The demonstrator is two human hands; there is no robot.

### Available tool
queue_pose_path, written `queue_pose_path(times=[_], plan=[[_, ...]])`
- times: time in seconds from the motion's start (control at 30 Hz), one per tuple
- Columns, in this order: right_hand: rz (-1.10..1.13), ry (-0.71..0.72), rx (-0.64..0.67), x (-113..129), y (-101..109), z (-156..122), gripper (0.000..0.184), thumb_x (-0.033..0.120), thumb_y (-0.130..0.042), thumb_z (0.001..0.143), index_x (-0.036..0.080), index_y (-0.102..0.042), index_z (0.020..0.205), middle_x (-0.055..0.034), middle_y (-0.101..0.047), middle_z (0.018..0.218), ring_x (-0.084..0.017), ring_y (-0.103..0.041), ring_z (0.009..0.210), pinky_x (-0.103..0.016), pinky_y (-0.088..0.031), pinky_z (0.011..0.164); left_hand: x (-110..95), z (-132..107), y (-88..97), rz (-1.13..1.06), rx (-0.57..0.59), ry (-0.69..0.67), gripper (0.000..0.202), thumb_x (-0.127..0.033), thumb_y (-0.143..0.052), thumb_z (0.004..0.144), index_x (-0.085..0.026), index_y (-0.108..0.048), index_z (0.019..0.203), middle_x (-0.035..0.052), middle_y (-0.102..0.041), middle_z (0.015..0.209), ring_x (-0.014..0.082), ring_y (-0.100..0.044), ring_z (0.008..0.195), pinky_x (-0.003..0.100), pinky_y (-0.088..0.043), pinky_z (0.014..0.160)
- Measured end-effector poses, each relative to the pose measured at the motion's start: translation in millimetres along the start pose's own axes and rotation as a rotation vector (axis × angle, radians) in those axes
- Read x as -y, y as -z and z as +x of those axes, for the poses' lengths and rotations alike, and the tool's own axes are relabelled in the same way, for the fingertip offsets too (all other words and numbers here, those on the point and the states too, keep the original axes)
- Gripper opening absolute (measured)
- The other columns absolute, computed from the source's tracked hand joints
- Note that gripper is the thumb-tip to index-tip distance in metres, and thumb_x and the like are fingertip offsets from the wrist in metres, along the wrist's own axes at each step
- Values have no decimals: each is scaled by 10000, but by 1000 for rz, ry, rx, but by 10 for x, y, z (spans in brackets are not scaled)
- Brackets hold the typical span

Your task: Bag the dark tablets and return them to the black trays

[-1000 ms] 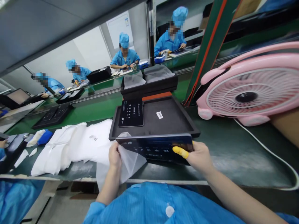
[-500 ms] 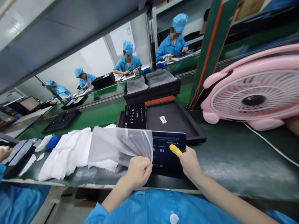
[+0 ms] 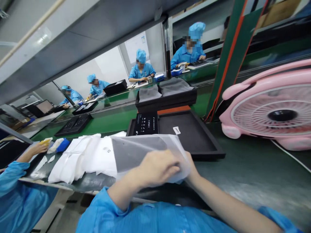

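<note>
The left hand (image 3: pixel 157 166) is curling its fingers closed on a cloudy sleeve (image 3: pixel 148 144), gripping it near the right end. A tablet (image 3: pixel 131 157) is sitting inside the sleeve, showing dim grey through the plastic and stretching out leftward past the left hand. The right hand (image 3: pixel 191 168) is meeting the sleeve's right end; the film is covering its fingers and the view is blurred, so I cannot tell how firmly it is holding.

Just beyond the hands, a black tray (image 3: pixel 206 139) is resting on the table (image 3: pixel 252 178), with a second tablet (image 3: pixel 147 123) lying at its left end and a small white label (image 3: pixel 176 130) showing on its floor. Farther out, a black box (image 3: pixel 167 101) is carrying cloudy sheets (image 3: pixel 175 86).

To the left of the hands, white sleeves (image 3: pixel 82 158) are lying in an overlapping pile. Past them, a co-worker's hand (image 3: pixel 40 148) with yellow finger covers is reaching near a blue box (image 3: pixel 62 145). To the right, a pink fan (image 3: pixel 243 90) is standing on the table.
</note>
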State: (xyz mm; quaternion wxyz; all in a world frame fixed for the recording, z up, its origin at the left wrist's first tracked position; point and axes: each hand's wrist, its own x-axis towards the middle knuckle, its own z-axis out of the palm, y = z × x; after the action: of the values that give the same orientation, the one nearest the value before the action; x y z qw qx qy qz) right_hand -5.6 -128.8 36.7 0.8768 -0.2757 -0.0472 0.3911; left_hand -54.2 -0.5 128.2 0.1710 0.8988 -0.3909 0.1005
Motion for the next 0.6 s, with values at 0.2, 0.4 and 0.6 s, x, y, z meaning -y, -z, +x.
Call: queue_pose_path(times=[0.2,0.4,0.6], plan=[[-879,544,-430,432,-363,-363,216,252,-757,448,141,-608,559,31,-587,528,-155,-535,525,-231,-436,485,358,-249,616,-112,-129,532,167,-297,-698,573,-180,-590,624,0,-570,599,168,-522,613,233,-381,580],[-1468,469,120,987,-418,-541,403,521,-578,644,163,-633,820,-19,-624,774,-202,-585,785,-271,-464,684,468,-445,155,-414,-399,666,205,-347,-606,638,-148,-566,620,-19,-531,572,129,-471,575,206,-355,530],[-2261,429,-187,1449,-310,-662,135,312,-600,639,202,-631,711,-12,-593,614,-179,-571,583,-272,-428,580,586,-594,-107,-559,-569,769,305,-420,-658,591,-134,-607,686,-4,-570,600,145,-504,603,221,-397,560]])
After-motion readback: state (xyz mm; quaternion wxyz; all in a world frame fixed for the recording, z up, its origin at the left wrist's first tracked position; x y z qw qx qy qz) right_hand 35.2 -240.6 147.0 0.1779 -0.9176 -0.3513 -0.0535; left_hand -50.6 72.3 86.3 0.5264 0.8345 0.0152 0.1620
